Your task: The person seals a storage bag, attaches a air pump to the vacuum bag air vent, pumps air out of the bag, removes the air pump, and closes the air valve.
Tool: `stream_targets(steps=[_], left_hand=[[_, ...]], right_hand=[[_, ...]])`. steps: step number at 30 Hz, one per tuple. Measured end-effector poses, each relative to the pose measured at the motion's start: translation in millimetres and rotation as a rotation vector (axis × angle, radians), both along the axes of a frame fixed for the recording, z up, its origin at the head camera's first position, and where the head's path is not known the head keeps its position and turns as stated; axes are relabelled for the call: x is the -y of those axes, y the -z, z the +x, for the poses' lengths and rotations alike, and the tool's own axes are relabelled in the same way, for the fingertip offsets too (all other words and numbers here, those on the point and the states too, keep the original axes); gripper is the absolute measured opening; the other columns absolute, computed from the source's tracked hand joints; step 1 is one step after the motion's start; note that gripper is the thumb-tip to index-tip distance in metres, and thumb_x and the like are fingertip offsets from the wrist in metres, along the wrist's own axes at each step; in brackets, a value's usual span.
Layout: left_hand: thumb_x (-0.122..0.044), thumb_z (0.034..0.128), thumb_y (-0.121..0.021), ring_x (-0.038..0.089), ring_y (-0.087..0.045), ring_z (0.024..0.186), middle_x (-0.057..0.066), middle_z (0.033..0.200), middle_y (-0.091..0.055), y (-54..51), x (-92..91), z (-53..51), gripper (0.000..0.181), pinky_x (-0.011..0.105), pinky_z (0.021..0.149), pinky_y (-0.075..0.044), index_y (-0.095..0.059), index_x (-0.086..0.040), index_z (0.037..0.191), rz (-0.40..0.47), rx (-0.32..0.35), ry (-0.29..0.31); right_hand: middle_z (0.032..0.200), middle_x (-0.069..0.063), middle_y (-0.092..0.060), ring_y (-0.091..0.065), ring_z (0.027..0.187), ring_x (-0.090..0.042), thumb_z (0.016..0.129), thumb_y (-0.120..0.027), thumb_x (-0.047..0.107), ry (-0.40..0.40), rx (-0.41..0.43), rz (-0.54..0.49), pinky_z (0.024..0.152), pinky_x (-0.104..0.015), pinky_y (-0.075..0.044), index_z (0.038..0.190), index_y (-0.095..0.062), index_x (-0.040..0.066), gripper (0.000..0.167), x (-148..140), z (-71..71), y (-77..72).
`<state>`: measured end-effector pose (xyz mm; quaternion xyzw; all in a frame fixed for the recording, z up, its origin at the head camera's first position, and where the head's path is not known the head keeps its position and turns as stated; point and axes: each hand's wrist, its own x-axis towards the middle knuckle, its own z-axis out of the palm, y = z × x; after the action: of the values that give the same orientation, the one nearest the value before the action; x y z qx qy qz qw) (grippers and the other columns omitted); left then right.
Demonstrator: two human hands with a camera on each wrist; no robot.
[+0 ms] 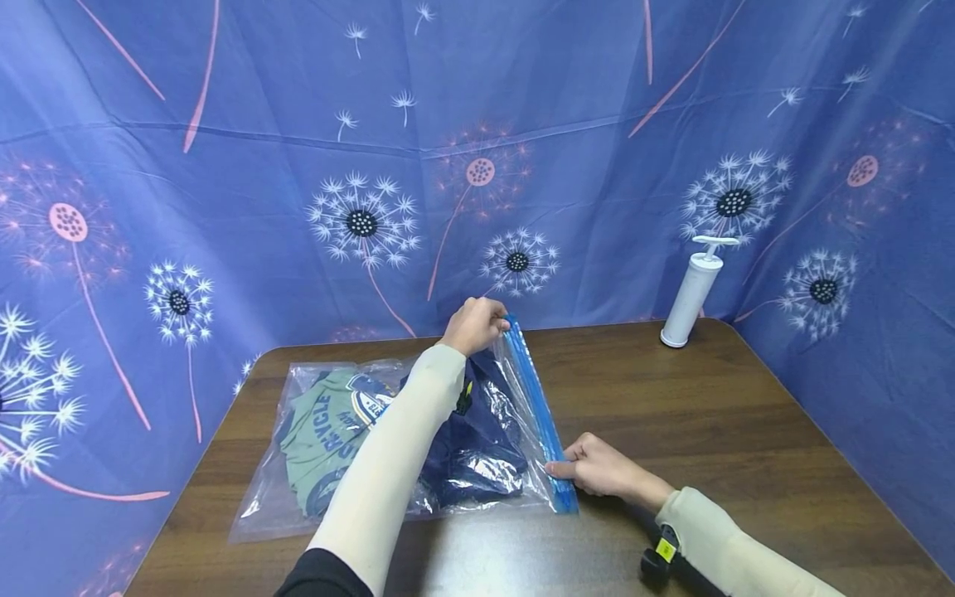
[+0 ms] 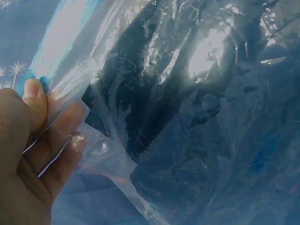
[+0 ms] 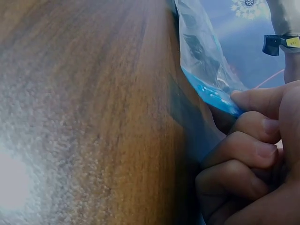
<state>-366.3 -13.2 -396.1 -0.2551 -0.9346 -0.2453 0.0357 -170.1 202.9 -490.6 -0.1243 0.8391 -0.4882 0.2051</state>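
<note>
A clear plastic bag point(image 1: 261, 497) with a blue zip edge point(image 1: 539, 398) lies on the table, its closed end to the left. Inside are a green printed garment point(image 1: 321, 439) and a dark navy one point(image 1: 477, 448). My left hand point(image 1: 475, 326) pinches the far end of the blue edge; in the left wrist view the thumb of the left hand point(image 2: 33, 140) presses on the edge, with other fingers behind the clear film. Near the front end of the blue edge, my right hand point(image 1: 600, 467) pinches it. The right wrist view shows the right hand point(image 3: 253, 154) with thumb and index finger on the blue strip point(image 3: 211, 96), other fingers curled.
A white hand pump point(image 1: 690, 303) stands upright at the table's back right corner. Blue cloth point(image 1: 597, 166) with a dandelion print hangs behind and beside the brown wooden table point(image 1: 671, 398). A dark strap with a yellow tag point(image 1: 666, 549) is on my right wrist.
</note>
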Motion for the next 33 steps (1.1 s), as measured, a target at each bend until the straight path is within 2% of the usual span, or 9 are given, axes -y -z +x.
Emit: stream_targets(steps=[9, 11, 16, 20, 24, 28, 30, 33], left_hand=[[-0.011, 0.1002, -0.067, 0.016, -0.076, 0.091, 0.005, 0.110, -0.079, 1.4, 4.2, -5.2, 0.022, 0.038, 0.082, -0.063, -0.076, -0.010, 0.120, 0.019, -0.006, 0.007], [-0.012, 0.1004, -0.067, 0.016, -0.076, 0.092, 0.006, 0.112, -0.079, 1.9, 6.0, -6.8, 0.023, 0.038, 0.084, -0.063, -0.076, -0.009, 0.121, 0.021, 0.000, 0.014], [-0.014, 0.1001, -0.068, 0.013, -0.076, 0.085, 0.008, 0.110, -0.079, 0.0, 12.7, -8.6, 0.022, 0.037, 0.082, -0.063, -0.075, -0.008, 0.120, 0.049, 0.023, -0.012], [-0.016, 0.1008, -0.067, 0.016, -0.074, 0.082, 0.010, 0.107, -0.078, -4.6, 14.2, -6.9, 0.023, 0.036, 0.081, -0.061, -0.074, -0.006, 0.121, 0.068, 0.052, 0.030], [-0.021, 0.1030, -0.064, 0.019, -0.074, 0.095, 0.010, 0.114, -0.077, -5.0, 14.1, -3.7, 0.032, 0.036, 0.086, -0.061, -0.068, -0.004, 0.130, 0.056, 0.108, 0.051], [-0.021, 0.1045, -0.061, 0.025, -0.072, 0.110, 0.014, 0.132, -0.069, 2.0, 16.9, 2.1, 0.041, 0.039, 0.094, -0.059, -0.055, -0.005, 0.142, 0.050, 0.185, 0.053], [-0.020, 0.1047, -0.061, 0.030, -0.067, 0.121, 0.017, 0.141, -0.063, 8.3, 20.3, 6.4, 0.046, 0.042, 0.101, -0.056, -0.049, -0.006, 0.147, 0.032, 0.197, 0.074], [-0.020, 0.1044, -0.062, 0.034, -0.057, 0.135, 0.020, 0.149, -0.055, 17.8, 29.9, 15.1, 0.052, 0.047, 0.110, -0.049, -0.044, -0.005, 0.151, -0.029, 0.178, 0.113]], right_hand=[[0.044, 0.016, -0.036, -0.028, 0.039, 0.001, 0.097, -0.069, 0.026, -0.017, -0.039, 0.008, 0.040, -0.018, -0.022, 0.055, -0.044, 0.019, 0.050, -1, 4.0, 0.4], [0.044, 0.016, -0.037, -0.029, 0.038, 0.001, 0.096, -0.070, 0.025, -0.028, -0.057, 0.010, 0.040, -0.017, -0.022, 0.055, -0.046, 0.016, 0.049, -1, 5.4, 0.5], [0.044, 0.015, -0.042, -0.033, 0.038, 0.003, 0.096, -0.069, 0.022, -0.075, -0.073, 0.009, 0.038, -0.017, -0.025, 0.061, -0.065, 0.002, 0.041, -2, 10.7, 2.1], [0.043, 0.015, -0.040, -0.033, 0.037, 0.002, 0.098, -0.068, 0.022, -0.097, -0.059, 0.010, 0.038, -0.016, -0.025, 0.066, -0.069, -0.001, 0.040, -4, 13.6, 3.4], [0.044, 0.012, -0.044, -0.037, 0.033, 0.001, 0.100, -0.066, 0.025, -0.113, -0.034, 0.000, 0.035, -0.015, -0.030, 0.068, -0.068, 0.002, 0.039, -4, 15.0, 2.1], [0.047, 0.009, -0.050, -0.044, 0.033, -0.001, 0.101, -0.065, 0.028, -0.116, -0.030, 0.010, 0.034, -0.017, -0.037, 0.070, -0.069, 0.005, 0.039, -2, 16.1, -0.7], [0.047, 0.008, -0.051, -0.046, 0.033, -0.003, 0.100, -0.067, 0.033, -0.097, -0.064, 0.068, 0.035, -0.019, -0.039, 0.068, -0.066, 0.008, 0.041, -1, 16.7, -3.2], [0.048, 0.010, -0.051, -0.047, 0.037, -0.003, 0.094, -0.073, 0.042, -0.014, -0.159, 0.219, 0.038, -0.022, -0.039, 0.063, -0.061, 0.015, 0.043, 1, 16.8, -9.2]])
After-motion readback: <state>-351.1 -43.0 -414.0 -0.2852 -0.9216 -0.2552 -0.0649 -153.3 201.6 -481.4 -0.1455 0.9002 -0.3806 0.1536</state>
